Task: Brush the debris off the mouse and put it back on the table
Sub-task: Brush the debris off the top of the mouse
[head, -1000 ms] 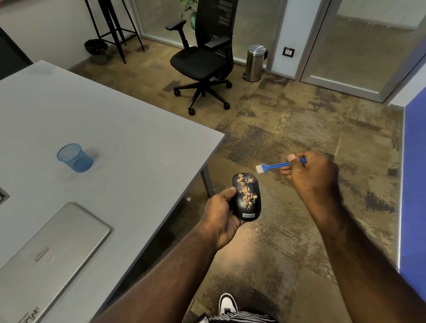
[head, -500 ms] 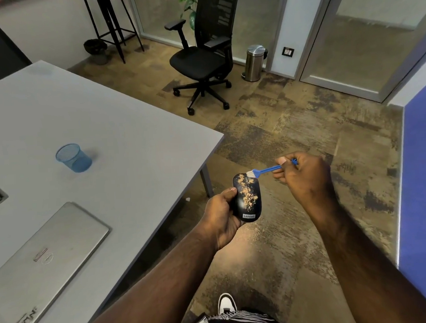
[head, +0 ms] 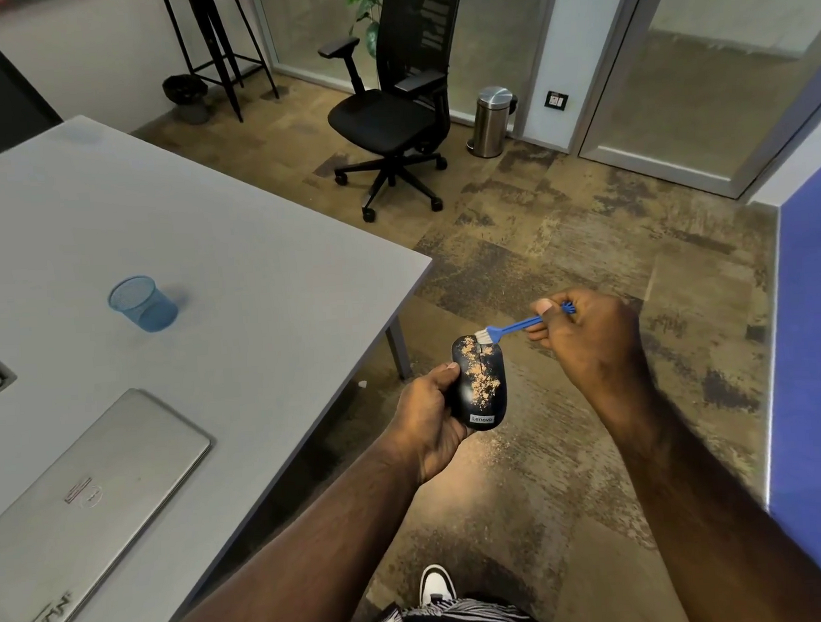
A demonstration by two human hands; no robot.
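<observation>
A sec ago my brush [head: 509, 329] was away from the mouse [head: 480, 382], out to the right in the air. Now its white bristles touch the far top edge of the mouse, approx. at the front near the wheel. So the approach is finished and the contact begins; in my opinion the first stroke is only starting.

My left hand [head: 433, 416] has its grip closed around the left side and bottom of the mouse, thumb on the edge, and it holds the mouse up over the floor, just beside the corner of the table [head: 253, 252], not over it. This hand is almost in the same place as before. My right hand [head: 586, 335] has its grip pinched narrow on the blue handle, thumb and fingers near the end.

The debris [head: 481, 378], a tan crumbly stuff, lies in a long patch down the middle of the mouse back, from the front to near the logo. I see no clear change in this patch vs. a sec ago, so I judge that nothing is really removed yet. The task is at the early part: brushing to do, then put the mouse on the table.

For the next move I think short strokes away from my left hand are good, so crumbs fall on the floor and not on my fingers. The mouse is tilted a bit, this helps. A risk: crumbs go into the gap at the wheel, pls brush along it with care.
</observation>
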